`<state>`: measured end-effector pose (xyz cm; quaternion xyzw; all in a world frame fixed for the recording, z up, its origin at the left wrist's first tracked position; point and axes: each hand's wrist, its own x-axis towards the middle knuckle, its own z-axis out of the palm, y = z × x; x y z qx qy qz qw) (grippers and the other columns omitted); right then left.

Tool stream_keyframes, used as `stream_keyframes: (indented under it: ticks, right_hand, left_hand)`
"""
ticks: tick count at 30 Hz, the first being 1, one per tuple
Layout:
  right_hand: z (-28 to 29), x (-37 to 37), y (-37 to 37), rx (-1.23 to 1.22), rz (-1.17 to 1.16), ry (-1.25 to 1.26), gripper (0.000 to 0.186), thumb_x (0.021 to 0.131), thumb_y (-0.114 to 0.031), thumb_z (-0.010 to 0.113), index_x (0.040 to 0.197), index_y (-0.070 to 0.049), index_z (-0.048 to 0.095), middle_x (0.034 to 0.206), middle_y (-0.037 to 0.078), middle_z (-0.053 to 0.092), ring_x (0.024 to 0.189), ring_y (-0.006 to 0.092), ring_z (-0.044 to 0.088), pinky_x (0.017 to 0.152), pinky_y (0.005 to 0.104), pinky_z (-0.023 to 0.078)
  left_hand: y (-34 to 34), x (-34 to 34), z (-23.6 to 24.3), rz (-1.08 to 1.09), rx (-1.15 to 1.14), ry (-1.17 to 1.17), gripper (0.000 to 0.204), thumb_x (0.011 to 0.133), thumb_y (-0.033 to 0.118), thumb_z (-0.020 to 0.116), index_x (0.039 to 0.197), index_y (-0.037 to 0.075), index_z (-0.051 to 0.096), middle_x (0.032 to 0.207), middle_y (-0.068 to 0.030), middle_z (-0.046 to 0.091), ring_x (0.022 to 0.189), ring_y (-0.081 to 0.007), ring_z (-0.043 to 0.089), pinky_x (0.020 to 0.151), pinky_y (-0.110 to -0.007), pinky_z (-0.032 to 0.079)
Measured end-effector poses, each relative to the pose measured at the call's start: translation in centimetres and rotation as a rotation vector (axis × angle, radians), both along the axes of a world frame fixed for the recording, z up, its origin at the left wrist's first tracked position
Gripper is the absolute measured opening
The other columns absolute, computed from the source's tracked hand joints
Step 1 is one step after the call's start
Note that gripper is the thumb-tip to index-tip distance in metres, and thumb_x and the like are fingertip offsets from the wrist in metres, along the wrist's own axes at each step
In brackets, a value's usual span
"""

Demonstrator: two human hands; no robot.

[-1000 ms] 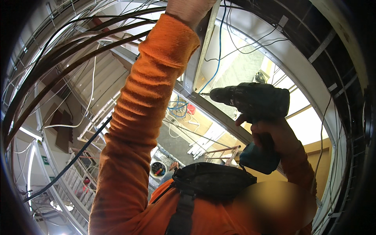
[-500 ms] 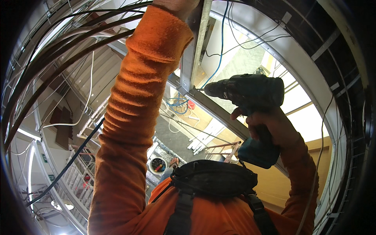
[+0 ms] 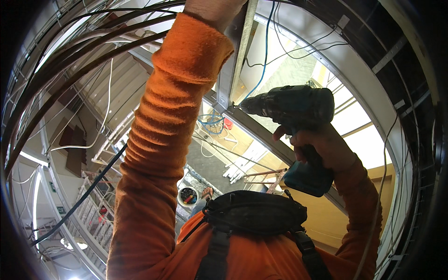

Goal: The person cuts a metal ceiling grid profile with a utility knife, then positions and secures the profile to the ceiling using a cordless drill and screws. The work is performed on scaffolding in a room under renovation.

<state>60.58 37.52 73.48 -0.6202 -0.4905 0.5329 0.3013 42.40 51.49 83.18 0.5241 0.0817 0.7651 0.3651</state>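
Observation:
A dark teal and black cordless drill lies level in my right hand, whose fingers are wrapped round its grip. One finger sticks out in front of the handle. The drill's tip is at the corner where an upright metal stud meets a slanting metal rail; whether it has gone into the metal is too small to tell. My left hand is raised at the top edge beside the stud, its fingers out of the picture. A blue cable hangs behind the drill.
Thick dark cables curve across the upper left. A black pouch is strapped to my front. Far below are a white bucket with things in it, a sandalled foot, white strips and rusty scaffold tubes.
The drill and my right hand have shifted slightly left, bringing the chuck closer to the metal corner. My left forearm has moved a little right and down.

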Motion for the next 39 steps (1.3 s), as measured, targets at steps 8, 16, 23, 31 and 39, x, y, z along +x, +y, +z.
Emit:
stream_keyframes:
  ticks: [8,16,23,31,39]
  right_hand:
    - [0.4,0.5,1.2,-0.008,0.046,-0.053,0.044,0.081,-0.007,0.060,0.123,0.003,0.058,0.098,0.009,0.070,0.055,0.0125,0.055,0.053,0.0271,0.047]
    - [1.8,0.2,2.9,-0.014,0.155,-0.121,0.045,0.079,-0.004,0.061,0.123,0.003,0.058,0.097,0.010,0.071,0.052,0.0116,0.055,0.048,0.0262,0.048]
    - [1.3,0.0,3.1,-0.019,0.158,-0.130,0.042,0.080,-0.002,0.059,0.122,0.003,0.058,0.099,0.010,0.072,0.051,0.0114,0.055,0.049,0.0262,0.048]
    - [1.5,0.5,3.6,-0.064,0.116,-0.139,0.036,0.081,-0.006,0.058,0.115,0.004,0.062,0.096,0.010,0.071,0.051,0.0119,0.055,0.047,0.0272,0.047]
    - [0.6,1.8,4.7,-0.114,0.200,-0.163,0.039,0.083,-0.004,0.063,0.122,0.000,0.060,0.092,0.009,0.071,0.051,0.0109,0.057,0.047,0.0266,0.049]
  left_hand:
    - [3.3,-5.5,1.0,-0.902,0.049,0.253,0.096,0.091,0.064,0.063,0.139,-0.017,0.043,0.131,-0.0303,0.058,0.126,-0.0331,0.054,0.108,-0.036,0.042]
    - [4.1,-1.5,-4.5,-0.100,0.016,0.232,0.091,0.093,0.065,0.059,0.139,-0.013,0.046,0.127,-0.0173,0.061,0.120,-0.0259,0.055,0.105,-0.032,0.041]
    - [3.2,-1.6,-9.5,0.003,-0.143,0.305,0.074,0.092,0.060,0.065,0.122,-0.007,0.062,0.115,-0.0134,0.067,0.108,-0.0183,0.061,0.097,-0.030,0.045]
    - [3.1,-0.7,-11.0,-0.151,-0.203,0.263,0.091,0.090,0.066,0.062,0.130,-0.016,0.053,0.119,-0.0190,0.064,0.111,-0.0233,0.059,0.102,-0.033,0.044]
    - [3.1,-1.1,-13.8,-0.154,-0.403,0.230,0.053,0.099,0.044,0.063,0.124,-0.003,0.061,0.111,-0.0060,0.065,0.103,-0.0120,0.059,0.093,-0.028,0.047]
